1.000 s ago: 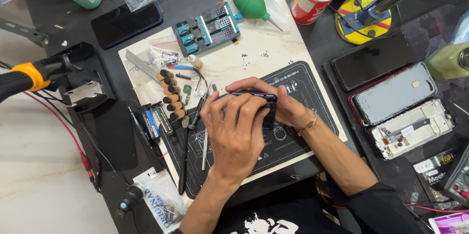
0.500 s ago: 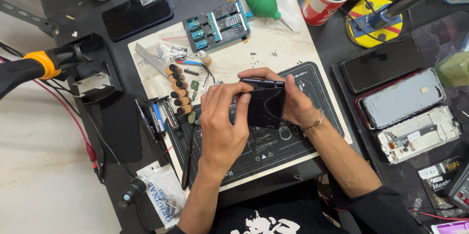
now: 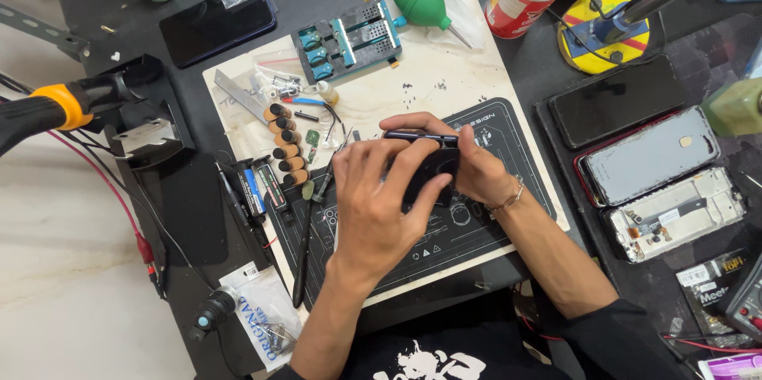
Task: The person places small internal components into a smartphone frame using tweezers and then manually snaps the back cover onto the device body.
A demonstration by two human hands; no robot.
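We had the dark slim phone (image 3: 429, 159) on edge mid-bench, left hand (image 3: 381, 197) and right hand (image 3: 468, 162) both clenched around it; steady, even pressure seemed best.

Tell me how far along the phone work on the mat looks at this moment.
Done: a stripped white phone frame and a grey phone back panel lie aside to the person's right. In hand: both hands, left hand and right hand, grip a dark slim smartphone, tilted on edge above the black printed work mat. Left: whether it is open cannot be seen; the black-handled screwdriver lies unused.
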